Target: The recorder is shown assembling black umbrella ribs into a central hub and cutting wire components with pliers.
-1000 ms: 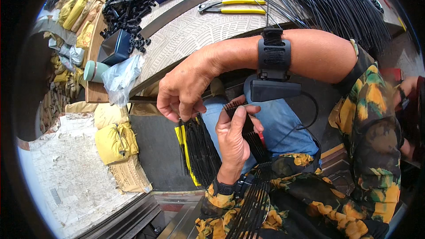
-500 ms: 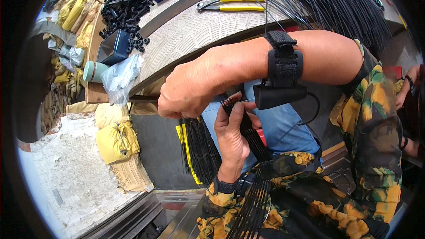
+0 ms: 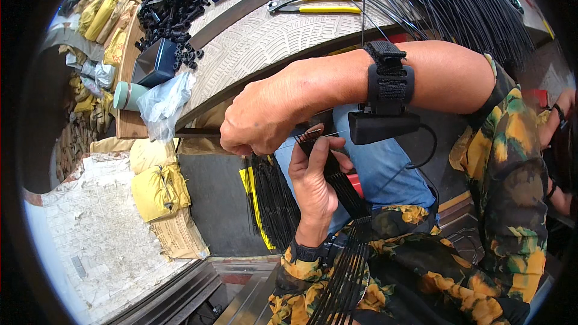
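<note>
My left hand [image 3: 314, 186] pinches the top end of a row of thin black rods [image 3: 348, 195] between thumb and fingers. The rods lie side by side and trail down across my lap. At their top end a fine wire [image 3: 338, 133] sticks out sideways. My right hand [image 3: 257, 117] is bent over in a closed fist just left of and above that end. Its fingertips are hidden underneath, so what they hold cannot be made out. A black strap with a dark box and cable [image 3: 385, 127] is on my right wrist.
On the worktable [image 3: 271, 39] are yellow-handled pliers [image 3: 316, 4], a metal bar [image 3: 241, 12], blue boxes [image 3: 155, 63], black fittings [image 3: 171, 6] and many long black rods [image 3: 457, 6]. A plastic bag [image 3: 165, 105] hangs by its edge. More black rods [image 3: 274, 201] stand beside my leg. Another person's arm [image 3: 561, 120] shows at right.
My right fist has moved slightly right and up. My left hand has shifted a little left, still pinching the rods.
</note>
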Motion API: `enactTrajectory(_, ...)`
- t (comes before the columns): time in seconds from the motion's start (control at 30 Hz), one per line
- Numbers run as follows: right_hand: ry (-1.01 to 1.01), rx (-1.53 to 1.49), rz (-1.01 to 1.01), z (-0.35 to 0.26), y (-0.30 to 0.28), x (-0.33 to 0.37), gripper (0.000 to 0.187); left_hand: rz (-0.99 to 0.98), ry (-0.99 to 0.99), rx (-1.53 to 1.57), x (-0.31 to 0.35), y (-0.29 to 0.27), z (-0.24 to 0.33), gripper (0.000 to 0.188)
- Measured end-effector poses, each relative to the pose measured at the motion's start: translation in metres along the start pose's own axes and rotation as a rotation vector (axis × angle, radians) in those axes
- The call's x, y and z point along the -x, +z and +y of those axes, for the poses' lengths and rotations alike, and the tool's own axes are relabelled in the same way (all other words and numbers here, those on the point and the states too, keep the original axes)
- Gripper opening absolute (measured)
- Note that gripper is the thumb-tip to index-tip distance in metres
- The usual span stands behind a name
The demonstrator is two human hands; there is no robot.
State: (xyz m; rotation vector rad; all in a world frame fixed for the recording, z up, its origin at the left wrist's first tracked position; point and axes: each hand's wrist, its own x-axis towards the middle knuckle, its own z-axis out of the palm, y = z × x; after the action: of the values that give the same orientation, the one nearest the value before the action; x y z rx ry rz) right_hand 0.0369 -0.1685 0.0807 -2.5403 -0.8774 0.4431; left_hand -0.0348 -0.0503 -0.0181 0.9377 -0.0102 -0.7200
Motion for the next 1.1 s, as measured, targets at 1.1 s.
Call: enactTrajectory(1.1,0.254,0.491,0.740,0.258,-0.114,-0.148,0.012,-0.046,-0.173,-0.025,-0.048,-0.041,-0.002,0.020)
